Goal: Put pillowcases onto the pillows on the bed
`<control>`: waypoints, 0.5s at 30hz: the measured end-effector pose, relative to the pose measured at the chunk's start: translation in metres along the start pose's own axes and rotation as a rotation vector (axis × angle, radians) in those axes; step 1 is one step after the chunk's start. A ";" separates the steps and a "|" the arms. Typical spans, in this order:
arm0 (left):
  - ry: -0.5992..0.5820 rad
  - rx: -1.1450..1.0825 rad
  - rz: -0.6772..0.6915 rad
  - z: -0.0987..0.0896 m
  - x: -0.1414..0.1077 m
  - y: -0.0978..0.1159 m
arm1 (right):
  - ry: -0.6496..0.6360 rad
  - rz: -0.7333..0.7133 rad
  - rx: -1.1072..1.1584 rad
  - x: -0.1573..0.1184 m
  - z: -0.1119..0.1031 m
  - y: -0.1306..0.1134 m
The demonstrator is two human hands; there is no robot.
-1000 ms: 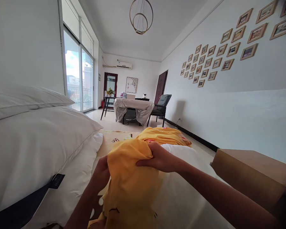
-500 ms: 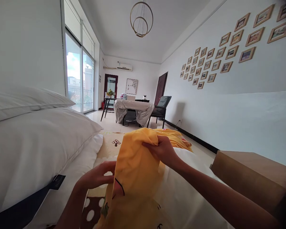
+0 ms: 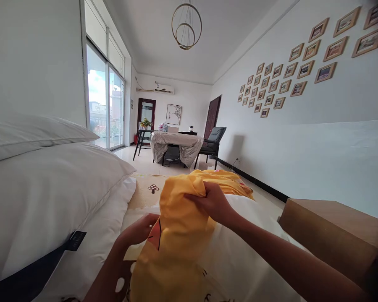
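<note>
Yellow cloth in right hand, left hand at edge

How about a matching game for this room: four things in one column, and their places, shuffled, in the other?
Things:
1. Yellow cloth
2. White pillows
3. Brown box
4. Ring lamp

Places:
A. At the lower right of the view
B. Gripped by the person's right hand
C. Hanging from the ceiling
D. Piled at the left of the view

Right pairs: 1-B, 2-D, 3-A, 4-C
</note>
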State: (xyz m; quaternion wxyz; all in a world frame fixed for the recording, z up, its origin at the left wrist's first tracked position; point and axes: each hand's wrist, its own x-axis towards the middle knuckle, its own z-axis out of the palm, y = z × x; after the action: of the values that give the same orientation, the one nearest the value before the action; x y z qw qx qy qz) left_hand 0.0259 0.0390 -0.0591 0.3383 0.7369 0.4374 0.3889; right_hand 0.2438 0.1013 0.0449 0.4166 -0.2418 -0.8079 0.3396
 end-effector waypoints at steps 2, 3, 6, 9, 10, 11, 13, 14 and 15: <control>0.081 0.036 0.015 0.004 0.000 0.010 | 0.029 -0.008 -0.072 0.001 0.001 0.000; 0.160 -0.001 0.034 0.005 -0.002 0.016 | 0.042 -0.021 -0.116 0.002 0.002 0.001; 0.421 -0.315 0.069 0.007 -0.010 0.028 | -0.002 -0.103 -0.235 0.003 0.010 0.004; 0.485 -0.605 0.035 0.011 -0.018 0.035 | -0.127 -0.212 -0.278 0.003 0.023 0.008; 0.490 -0.640 0.028 0.013 -0.019 0.037 | -0.155 -0.247 -0.284 0.003 0.028 0.009; 0.506 -0.639 0.027 0.016 -0.019 0.039 | -0.172 -0.281 -0.287 0.003 0.032 0.010; 0.577 -0.568 0.047 0.021 -0.019 0.044 | -0.193 -0.355 -0.278 0.003 0.038 0.011; 0.613 -0.517 0.060 0.024 -0.018 0.047 | -0.201 -0.397 -0.265 0.003 0.040 0.012; 0.637 -0.458 0.065 0.026 -0.018 0.050 | -0.210 -0.439 -0.249 0.003 0.041 0.012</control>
State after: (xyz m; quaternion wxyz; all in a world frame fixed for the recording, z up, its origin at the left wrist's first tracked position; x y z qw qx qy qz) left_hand 0.0616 -0.0007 -0.0341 0.3288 0.4981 0.3989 0.6962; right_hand 0.2093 0.0970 0.0201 0.3613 -0.0736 -0.9152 0.1626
